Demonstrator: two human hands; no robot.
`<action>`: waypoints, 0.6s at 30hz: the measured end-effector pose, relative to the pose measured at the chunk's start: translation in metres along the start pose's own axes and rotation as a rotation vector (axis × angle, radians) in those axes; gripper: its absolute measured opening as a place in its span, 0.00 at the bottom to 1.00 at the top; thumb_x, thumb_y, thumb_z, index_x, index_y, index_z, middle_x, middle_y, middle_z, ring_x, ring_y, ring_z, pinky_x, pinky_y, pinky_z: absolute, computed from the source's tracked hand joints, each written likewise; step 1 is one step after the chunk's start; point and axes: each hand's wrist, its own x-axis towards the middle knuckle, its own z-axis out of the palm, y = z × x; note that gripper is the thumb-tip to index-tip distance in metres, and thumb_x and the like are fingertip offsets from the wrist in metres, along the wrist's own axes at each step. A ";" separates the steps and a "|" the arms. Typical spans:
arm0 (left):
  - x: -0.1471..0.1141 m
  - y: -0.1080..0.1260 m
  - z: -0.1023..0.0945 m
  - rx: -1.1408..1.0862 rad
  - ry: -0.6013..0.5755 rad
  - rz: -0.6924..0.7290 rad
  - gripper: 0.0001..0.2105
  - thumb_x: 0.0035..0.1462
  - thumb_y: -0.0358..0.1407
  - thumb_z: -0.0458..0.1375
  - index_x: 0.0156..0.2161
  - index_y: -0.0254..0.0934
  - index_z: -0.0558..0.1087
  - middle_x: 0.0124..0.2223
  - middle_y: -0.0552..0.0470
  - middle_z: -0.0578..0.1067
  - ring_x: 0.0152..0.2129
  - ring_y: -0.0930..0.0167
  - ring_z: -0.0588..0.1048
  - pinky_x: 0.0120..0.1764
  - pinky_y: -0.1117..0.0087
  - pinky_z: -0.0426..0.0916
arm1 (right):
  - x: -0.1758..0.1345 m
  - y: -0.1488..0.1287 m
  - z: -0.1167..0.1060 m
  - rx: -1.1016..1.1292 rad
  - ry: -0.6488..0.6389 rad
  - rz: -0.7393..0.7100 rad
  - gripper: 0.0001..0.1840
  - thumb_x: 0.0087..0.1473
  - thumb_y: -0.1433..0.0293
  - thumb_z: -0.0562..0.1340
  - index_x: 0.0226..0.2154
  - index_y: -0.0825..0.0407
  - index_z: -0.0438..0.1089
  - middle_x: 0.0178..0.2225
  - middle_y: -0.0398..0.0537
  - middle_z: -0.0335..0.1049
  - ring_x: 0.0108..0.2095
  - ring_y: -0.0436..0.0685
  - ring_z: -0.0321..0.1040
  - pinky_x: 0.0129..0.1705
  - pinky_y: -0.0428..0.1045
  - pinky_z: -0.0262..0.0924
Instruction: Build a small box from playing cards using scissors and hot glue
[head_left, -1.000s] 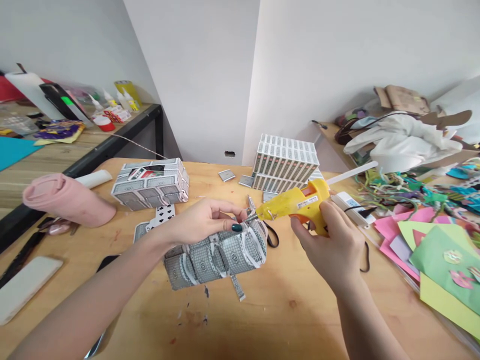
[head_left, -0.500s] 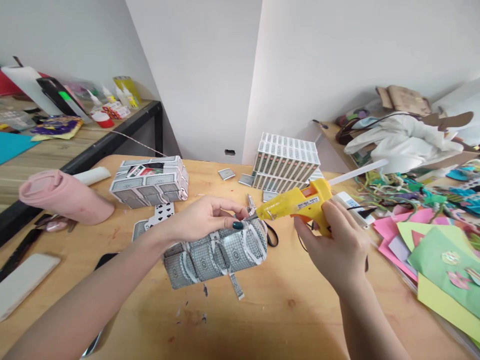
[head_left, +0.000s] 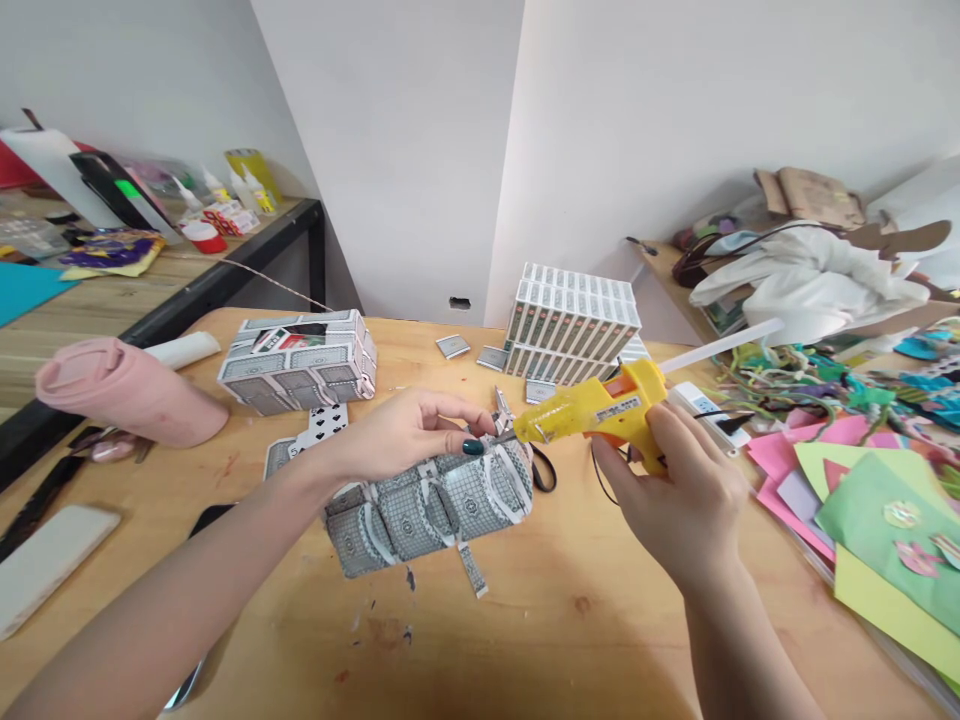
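A rounded, lid-like piece made of playing cards lies on the wooden table before me, pale bands across it and a narrow card strip sticking out at its front. My left hand is closed over its top back edge, thumb and fingers pinching there; exactly what lies between the fingertips is partly hidden. In my right hand is a yellow hot glue gun, a white glue stick protruding from its rear. Its nozzle is at the piece's upper right edge, close to my left fingertips.
Behind stand a playing-card box and stacked card packs. Black-handled scissors lie just beyond the piece. Left are a pink tumbler and a white slab; right, a power strip and coloured paper.
Very little differs. The glue gun's tip and my left fingertips have shifted slightly at the piece's upper edge; both hands keep their hold.
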 end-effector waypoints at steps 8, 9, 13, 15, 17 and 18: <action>-0.001 -0.002 -0.002 0.017 -0.002 -0.004 0.09 0.55 0.36 0.58 0.40 0.39 0.76 0.43 0.51 0.78 0.41 0.70 0.75 0.47 0.66 0.67 | -0.001 0.000 -0.003 -0.037 -0.007 0.011 0.15 0.48 0.73 0.63 0.22 0.49 0.53 0.19 0.36 0.54 0.19 0.46 0.51 0.21 0.44 0.49; -0.001 -0.002 -0.002 0.017 -0.002 -0.003 0.09 0.55 0.36 0.58 0.40 0.39 0.76 0.43 0.51 0.78 0.41 0.69 0.75 0.47 0.66 0.67 | -0.002 0.000 -0.003 -0.034 -0.007 0.012 0.15 0.49 0.72 0.63 0.22 0.49 0.54 0.18 0.36 0.54 0.19 0.46 0.51 0.21 0.44 0.49; 0.000 -0.002 -0.002 0.016 0.003 -0.002 0.09 0.55 0.34 0.57 0.41 0.39 0.76 0.43 0.52 0.78 0.41 0.70 0.75 0.48 0.66 0.67 | -0.002 0.000 -0.004 -0.030 -0.015 0.015 0.14 0.50 0.71 0.62 0.22 0.49 0.54 0.19 0.36 0.54 0.19 0.46 0.51 0.20 0.43 0.49; 0.000 -0.002 -0.001 0.011 0.002 -0.004 0.09 0.55 0.33 0.57 0.40 0.40 0.76 0.43 0.53 0.78 0.40 0.70 0.75 0.47 0.66 0.67 | -0.003 0.000 -0.004 -0.029 -0.016 0.009 0.15 0.49 0.71 0.63 0.22 0.49 0.54 0.19 0.36 0.53 0.19 0.46 0.51 0.20 0.43 0.49; 0.000 -0.002 -0.001 0.008 0.001 -0.003 0.08 0.55 0.33 0.57 0.40 0.40 0.76 0.43 0.53 0.78 0.41 0.71 0.75 0.47 0.67 0.67 | -0.003 0.000 -0.004 -0.028 -0.011 0.000 0.16 0.49 0.72 0.63 0.22 0.49 0.53 0.19 0.36 0.53 0.20 0.46 0.51 0.20 0.43 0.49; 0.000 -0.001 0.000 0.008 0.001 -0.004 0.08 0.55 0.33 0.57 0.40 0.40 0.76 0.43 0.53 0.78 0.41 0.71 0.74 0.47 0.67 0.67 | -0.003 0.000 -0.005 -0.028 -0.011 -0.003 0.16 0.48 0.73 0.63 0.22 0.49 0.53 0.19 0.36 0.53 0.20 0.46 0.51 0.20 0.43 0.49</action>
